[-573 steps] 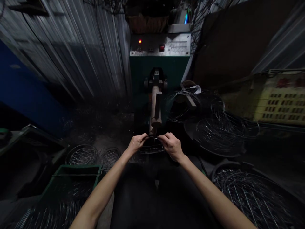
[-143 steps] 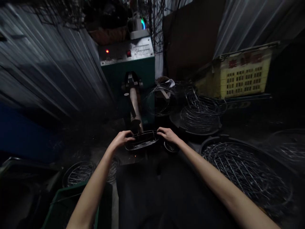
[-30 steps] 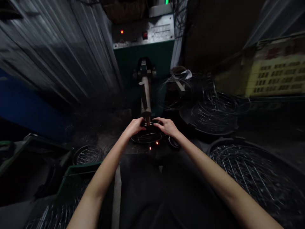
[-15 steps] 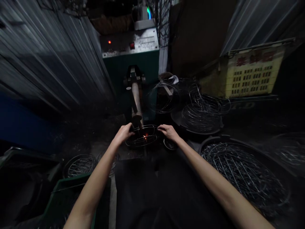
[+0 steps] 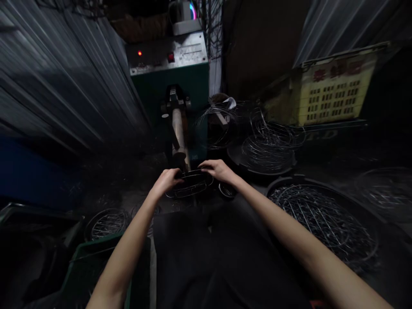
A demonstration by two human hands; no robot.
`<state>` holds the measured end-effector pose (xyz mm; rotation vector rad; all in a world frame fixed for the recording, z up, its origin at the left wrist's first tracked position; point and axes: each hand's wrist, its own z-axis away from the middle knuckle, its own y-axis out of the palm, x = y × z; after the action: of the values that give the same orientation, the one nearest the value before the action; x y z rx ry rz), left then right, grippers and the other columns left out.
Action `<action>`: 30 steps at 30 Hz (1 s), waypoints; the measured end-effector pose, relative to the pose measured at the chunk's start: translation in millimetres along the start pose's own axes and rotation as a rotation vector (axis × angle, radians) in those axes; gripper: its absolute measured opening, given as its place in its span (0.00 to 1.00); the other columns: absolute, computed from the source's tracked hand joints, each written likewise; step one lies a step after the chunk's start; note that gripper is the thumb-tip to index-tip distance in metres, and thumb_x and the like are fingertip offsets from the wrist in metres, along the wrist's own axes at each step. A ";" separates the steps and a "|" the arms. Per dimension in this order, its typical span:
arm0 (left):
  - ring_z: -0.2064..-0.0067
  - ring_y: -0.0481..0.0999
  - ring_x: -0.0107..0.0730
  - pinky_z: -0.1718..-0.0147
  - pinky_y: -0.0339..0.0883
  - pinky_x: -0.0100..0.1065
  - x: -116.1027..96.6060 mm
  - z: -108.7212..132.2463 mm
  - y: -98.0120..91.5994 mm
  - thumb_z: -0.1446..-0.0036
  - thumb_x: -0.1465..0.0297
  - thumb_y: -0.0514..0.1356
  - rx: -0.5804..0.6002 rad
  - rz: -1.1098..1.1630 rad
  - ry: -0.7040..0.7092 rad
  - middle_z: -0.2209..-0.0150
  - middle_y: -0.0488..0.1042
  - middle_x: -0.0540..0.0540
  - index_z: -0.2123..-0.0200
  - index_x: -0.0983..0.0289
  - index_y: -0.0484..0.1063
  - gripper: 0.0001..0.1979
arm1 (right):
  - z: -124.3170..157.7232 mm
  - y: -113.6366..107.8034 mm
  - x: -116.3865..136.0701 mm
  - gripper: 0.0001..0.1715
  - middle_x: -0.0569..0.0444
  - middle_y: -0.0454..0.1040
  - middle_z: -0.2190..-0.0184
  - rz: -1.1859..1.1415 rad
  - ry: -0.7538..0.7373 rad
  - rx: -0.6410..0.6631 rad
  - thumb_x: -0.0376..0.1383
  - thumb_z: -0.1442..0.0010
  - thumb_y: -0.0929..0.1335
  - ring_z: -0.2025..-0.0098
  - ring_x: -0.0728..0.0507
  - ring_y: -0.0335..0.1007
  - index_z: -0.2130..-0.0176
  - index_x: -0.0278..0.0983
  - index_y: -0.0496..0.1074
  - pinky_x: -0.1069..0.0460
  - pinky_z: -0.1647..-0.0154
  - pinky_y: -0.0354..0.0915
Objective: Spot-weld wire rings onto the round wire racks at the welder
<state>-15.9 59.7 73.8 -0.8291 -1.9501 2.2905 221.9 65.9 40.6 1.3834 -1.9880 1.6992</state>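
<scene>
Wire basket, centre frame, seems light and springy; my left hand and right hand clasp its opposite rims, fingers curled.

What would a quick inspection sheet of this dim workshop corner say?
Surface: dark bench, barely lit.
Job's things: oval wire frame under the brown welding arm of the green cabinet machine.
Clutter: round wire grids in a black tub; loose wire rings; yellow plastic crate; green crate.
Hands: left hand and right hand grip the frame's ends.
Cables: nothing seen clearly.
Surroundings: corrugated metal wall.
</scene>
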 end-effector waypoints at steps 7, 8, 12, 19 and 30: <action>0.62 0.74 0.35 0.64 0.64 0.31 7.7 14.7 0.4 0.48 0.64 0.58 -0.005 0.065 0.016 0.63 0.76 0.55 0.61 0.64 0.72 0.13 | 21.9 -17.2 -19.7 0.09 0.54 0.76 0.65 0.068 0.017 0.045 0.35 0.44 0.67 0.63 0.47 0.71 0.61 0.38 0.74 0.53 0.59 0.64; 0.63 0.74 0.35 0.64 0.64 0.31 8.2 15.1 0.4 0.48 0.64 0.58 -0.008 0.062 0.017 0.64 0.76 0.54 0.60 0.64 0.72 0.13 | 22.2 -14.6 -20.2 0.09 0.54 0.75 0.66 0.087 -0.004 0.088 0.35 0.44 0.67 0.64 0.47 0.71 0.61 0.38 0.74 0.54 0.60 0.63; 0.65 0.74 0.33 0.65 0.64 0.30 8.3 17.2 -1.5 0.48 0.64 0.58 -0.013 0.059 0.016 0.65 0.76 0.53 0.60 0.63 0.72 0.13 | 19.2 -7.2 -18.8 0.10 0.55 0.74 0.66 0.245 -0.048 0.218 0.35 0.45 0.69 0.65 0.48 0.69 0.60 0.40 0.73 0.55 0.65 0.61; 0.65 0.73 0.32 0.64 0.64 0.29 8.1 22.9 -5.9 0.49 0.63 0.59 -0.003 0.080 0.019 0.65 0.76 0.52 0.60 0.63 0.73 0.13 | 20.4 -11.0 -15.5 0.08 0.53 0.70 0.56 0.428 -0.112 0.173 0.35 0.43 0.67 0.57 0.46 0.66 0.61 0.43 0.74 0.55 0.67 0.59; 0.65 0.73 0.33 0.63 0.65 0.30 14.7 31.4 -15.3 0.51 0.63 0.59 -0.011 0.149 -0.019 0.66 0.76 0.51 0.63 0.62 0.74 0.13 | 3.8 -20.0 -11.8 0.11 0.57 0.73 0.67 0.310 -0.211 0.253 0.33 0.43 0.66 0.67 0.49 0.68 0.59 0.43 0.72 0.56 0.69 0.57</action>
<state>-46.1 39.5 84.8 -0.9890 -1.9739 2.3779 244.5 70.6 45.2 1.4462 -2.2654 2.0775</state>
